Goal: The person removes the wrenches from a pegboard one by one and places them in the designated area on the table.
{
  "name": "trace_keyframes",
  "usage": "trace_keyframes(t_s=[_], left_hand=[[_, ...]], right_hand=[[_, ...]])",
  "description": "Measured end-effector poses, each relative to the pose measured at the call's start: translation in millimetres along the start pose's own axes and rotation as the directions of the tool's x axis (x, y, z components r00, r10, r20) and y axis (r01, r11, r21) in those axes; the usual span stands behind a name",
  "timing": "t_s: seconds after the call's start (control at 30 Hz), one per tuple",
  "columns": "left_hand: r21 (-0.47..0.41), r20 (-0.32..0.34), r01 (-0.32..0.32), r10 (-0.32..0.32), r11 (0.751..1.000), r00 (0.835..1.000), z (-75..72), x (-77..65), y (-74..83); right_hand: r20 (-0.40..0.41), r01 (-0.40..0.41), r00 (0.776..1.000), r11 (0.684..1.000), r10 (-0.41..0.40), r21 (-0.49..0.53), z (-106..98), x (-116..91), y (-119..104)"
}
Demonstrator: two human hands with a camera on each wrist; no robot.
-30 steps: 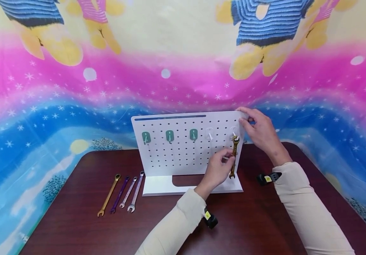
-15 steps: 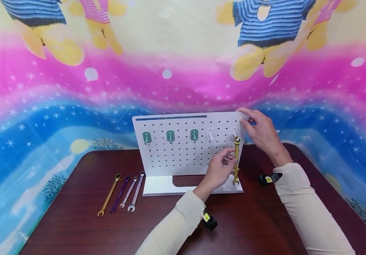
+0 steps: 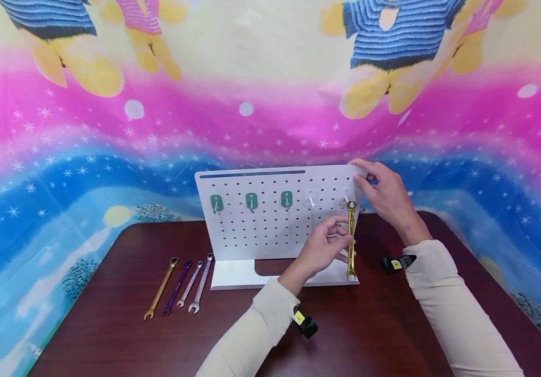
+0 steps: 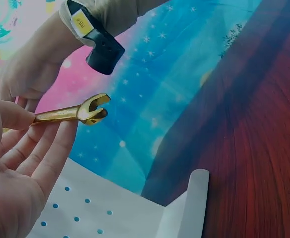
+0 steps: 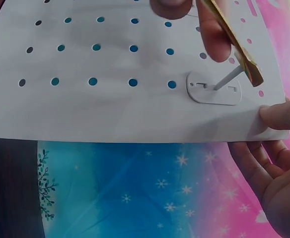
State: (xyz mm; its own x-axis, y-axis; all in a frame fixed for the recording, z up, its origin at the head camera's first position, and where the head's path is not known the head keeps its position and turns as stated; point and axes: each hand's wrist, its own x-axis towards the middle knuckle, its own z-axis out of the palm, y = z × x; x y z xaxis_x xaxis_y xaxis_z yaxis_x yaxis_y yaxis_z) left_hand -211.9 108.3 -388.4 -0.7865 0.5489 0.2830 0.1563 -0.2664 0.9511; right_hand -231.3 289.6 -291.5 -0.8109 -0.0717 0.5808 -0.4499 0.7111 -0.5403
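Note:
My left hand (image 3: 322, 248) pinches a gold combination wrench (image 3: 351, 235) by its shaft, thumb against the fingers. The wrench hangs nearly upright before the right side of a white pegboard (image 3: 327, 175), ring end up. In the left wrist view its open-ended jaw (image 4: 93, 110) juts out past the fingers. The ring end meets the tip of the rightmost clear hook's white peg (image 5: 228, 78) in the right wrist view. My right hand (image 3: 385, 196) grips the board's upper right corner, thumb in front and the other fingers behind (image 5: 256, 163).
Left of the board lie a gold wrench (image 3: 161, 288), a purple wrench (image 3: 177, 288) and two silver wrenches (image 3: 201, 283) on the dark table (image 3: 124, 335). Three green hooks (image 3: 251, 201) and another clear hook (image 3: 310, 198) line the board. A patterned cloth (image 3: 270, 131) hangs behind.
The gold wrench has swung from a slant to nearly upright, its lower end coming right and down, nearer the camera. My left wrist has shifted slightly left. The right hand keeps its place.

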Motion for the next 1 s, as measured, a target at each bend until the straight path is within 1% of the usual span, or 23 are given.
trace_keyframes(t_s=[0.1, 0.2, 0.33, 0.5, 0.63, 0.8, 1.0], left_hand=[[-0.061, 0.010, 0.017, -0.017, 0.998, 1.000, 1.2, -1.1, 4.5], [-0.118, 0.034, 0.020, -0.016, 0.993, 0.999, 2.7, -1.8, 10.1], [-0.143, 0.053, 0.022, -0.015, 0.989, 0.998, 3.8, -4.4, 17.8], [-0.102, 0.081, 0.015, -0.007, 0.995, 0.997, 3.8, -11.2, 26.4], [-0.067, 0.102, 0.000, 0.006, 0.998, 0.995, 0.3, -19.5, 33.3], [-0.011, 0.089, -0.007, 0.008, 1.000, 0.996, -11.9, -35.2, 38.4], [0.053, 0.054, 0.025, -0.028, 0.998, 0.998, -30.2, -58.8, 45.5]], right_hand=[[0.001, -0.006, 1.000, 1.000, 0.006, -0.004, -0.2, -0.1, 0.2], [-0.006, -0.006, 1.000, 1.000, 0.006, -0.010, -0.4, 0.5, 0.1], [-0.001, -0.001, 1.000, 1.000, 0.001, -0.015, -0.1, 0.8, -0.6], [0.003, -0.003, 1.000, 1.000, 0.003, -0.015, 0.0, 0.2, -1.1], [-0.002, -0.004, 1.000, 1.000, 0.004, -0.005, -0.1, 0.7, -0.5], [0.007, -0.013, 1.000, 1.000, 0.013, -0.011, 0.8, 0.4, -0.1], [0.008, -0.023, 1.000, 0.999, 0.023, -0.025, 1.7, -0.2, -0.3]])
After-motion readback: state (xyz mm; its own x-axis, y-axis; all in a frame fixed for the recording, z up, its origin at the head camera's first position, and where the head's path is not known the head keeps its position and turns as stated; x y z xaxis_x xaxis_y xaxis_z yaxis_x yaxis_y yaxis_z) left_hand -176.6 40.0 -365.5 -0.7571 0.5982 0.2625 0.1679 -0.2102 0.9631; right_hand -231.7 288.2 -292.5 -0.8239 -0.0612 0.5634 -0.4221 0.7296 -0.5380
